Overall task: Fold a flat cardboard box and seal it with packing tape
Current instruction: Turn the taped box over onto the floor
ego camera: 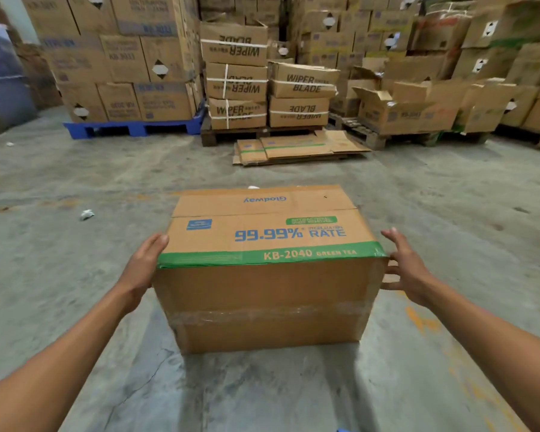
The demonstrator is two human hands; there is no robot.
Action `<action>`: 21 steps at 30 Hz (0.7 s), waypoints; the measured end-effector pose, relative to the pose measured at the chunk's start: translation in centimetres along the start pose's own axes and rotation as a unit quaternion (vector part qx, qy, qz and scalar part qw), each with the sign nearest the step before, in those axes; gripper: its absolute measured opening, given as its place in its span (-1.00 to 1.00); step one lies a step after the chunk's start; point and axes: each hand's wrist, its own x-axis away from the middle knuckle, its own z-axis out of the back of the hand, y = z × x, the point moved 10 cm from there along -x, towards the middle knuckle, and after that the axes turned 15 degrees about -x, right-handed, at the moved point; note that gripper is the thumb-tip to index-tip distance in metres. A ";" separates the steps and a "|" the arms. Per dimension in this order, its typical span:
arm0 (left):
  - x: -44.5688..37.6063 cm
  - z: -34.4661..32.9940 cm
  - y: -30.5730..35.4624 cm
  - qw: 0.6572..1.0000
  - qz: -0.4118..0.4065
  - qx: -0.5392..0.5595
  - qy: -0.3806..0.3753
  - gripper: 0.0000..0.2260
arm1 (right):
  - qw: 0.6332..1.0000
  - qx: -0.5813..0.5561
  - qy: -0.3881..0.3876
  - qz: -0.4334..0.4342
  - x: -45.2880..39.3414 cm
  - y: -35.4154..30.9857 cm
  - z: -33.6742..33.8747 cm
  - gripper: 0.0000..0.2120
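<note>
Standing on a grey concrete floor point(75, 307), a built-up cardboard box point(268, 275) fills the middle of the view, lying on one side so that its printed panel with a green band faces up; a strip of clear packing tape point(262, 316) runs across the plain face nearest the viewer, which looks like a sealed flap seam; the far end of the box is hidden, so whether it is closed cannot be told. The left hand point(144, 263), at nine o'clock of the box, lies flat against its left side with fingers straight, holding nothing; the right hand point(406, 266), at three o'clock, is spread open just beside the right edge, and contact cannot be told. No tape roll is in sight. At twelve o'clock, well apart, lie flattened cartons point(296, 148) before stacked boxes on pallets point(256, 132). Judging from this, folding is done and at least one seam sealed; any remaining end may need taping.
</note>
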 end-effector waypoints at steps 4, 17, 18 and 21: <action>-0.9 -1.8 1.3 0.990 0.055 -0.083 -0.103 -0.63 | 0.985 0.148 -0.070 -0.053 -1.7 -0.6 -2.0 -0.60; -0.3 -2.8 0.4 0.991 0.036 0.046 -0.118 -0.13 | 0.992 0.073 -0.104 -0.004 -3.1 -1.2 -4.2 -0.39; 0.0 -2.9 0.7 0.991 0.028 0.049 -0.122 -0.05 | 0.991 0.069 -0.113 0.007 -2.8 -1.2 -4.2 -0.30; 1.2 -2.5 2.0 0.992 -0.018 0.047 -0.117 -0.01 | 0.990 0.043 -0.137 -0.001 -2.0 -0.5 -3.9 0.23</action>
